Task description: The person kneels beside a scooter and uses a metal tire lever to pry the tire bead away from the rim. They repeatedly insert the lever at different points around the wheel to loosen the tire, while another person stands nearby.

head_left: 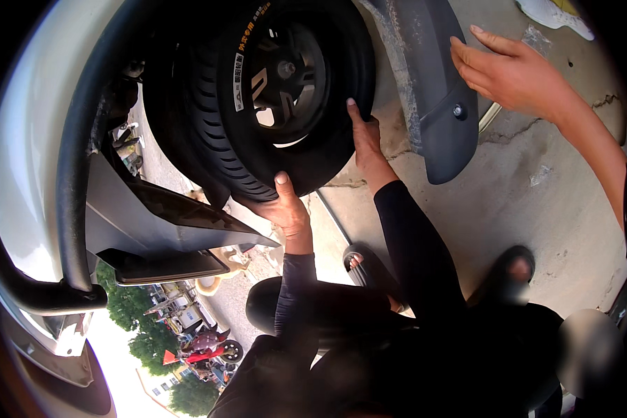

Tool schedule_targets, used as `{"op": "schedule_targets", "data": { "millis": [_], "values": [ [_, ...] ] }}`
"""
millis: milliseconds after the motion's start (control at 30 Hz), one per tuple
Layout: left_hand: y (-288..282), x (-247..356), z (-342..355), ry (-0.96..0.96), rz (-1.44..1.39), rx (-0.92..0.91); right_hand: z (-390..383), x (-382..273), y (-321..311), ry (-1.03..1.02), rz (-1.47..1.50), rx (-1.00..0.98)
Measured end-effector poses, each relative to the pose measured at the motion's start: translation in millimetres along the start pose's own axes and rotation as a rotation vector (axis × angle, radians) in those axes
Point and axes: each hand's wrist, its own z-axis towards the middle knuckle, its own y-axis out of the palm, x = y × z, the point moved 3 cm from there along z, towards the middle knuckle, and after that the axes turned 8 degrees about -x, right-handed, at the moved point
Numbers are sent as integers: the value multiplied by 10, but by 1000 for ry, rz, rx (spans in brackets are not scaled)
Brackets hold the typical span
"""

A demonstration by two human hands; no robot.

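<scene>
Far left: glossy white body panel (24, 146), curved, with a black tubular bar (73, 195) running down beside it and bending left at the bottom. Next right, a grey pointed panel (181, 232) sticks out toward the middle, tip just below the left hand's wrist. Beyond and below it, outdoors: green trees (125, 306) and a red vehicle (205, 352), small and tilted in view

Upper middle: the black tire (219, 115), between the bar and the fender, tread facing left, sidewall with white and orange markings facing right. Dark spoked rim (289, 87) sits inside it

Left hand (280, 210) is on the tire's lower edge: thumb up on the sidewall, fingers wrapped under the tread, gripping. Right hand (368, 148) is at the lower right of the tire: thumb up on the sidewall, fingers hidden behind, so can't tell how they bend, but it's clasping the edge. Both arms in black sleeves. Black sandal (373, 272) below, on the cracked concrete floor (508, 209)

Right of the tire: dark grey fender (432, 76), scuffed along its left edge, one bolt (458, 110) near the lower end. Far right, a co-worker's hand (512, 73), fingers loosely spread, fingertips at the fender's right edge; can't tell if touching
</scene>
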Motion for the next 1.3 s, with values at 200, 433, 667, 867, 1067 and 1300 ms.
{"op": "schedule_targets", "data": {
  "millis": [200,433,667,867,1067,1300],
  "values": [
    [-46,43,63,-7,54,-107,86,91,-3,-58,-70,166],
    [-140,-22,94,16,23,-134,-145,-113,178,-32,-279,242],
    [-24,28,14,65,65,-87,98,11,-52,-65,-317,214],
    [-108,94,64,58,54,-91,113,-26,59,-74,-366,169],
    [-75,-172,-96,15,-1,-101,198,-11,-188,42,-467,90],
    [-31,9,36,35,-30,-47,201,-243,-35,-141,-359,182]
  ]
}}
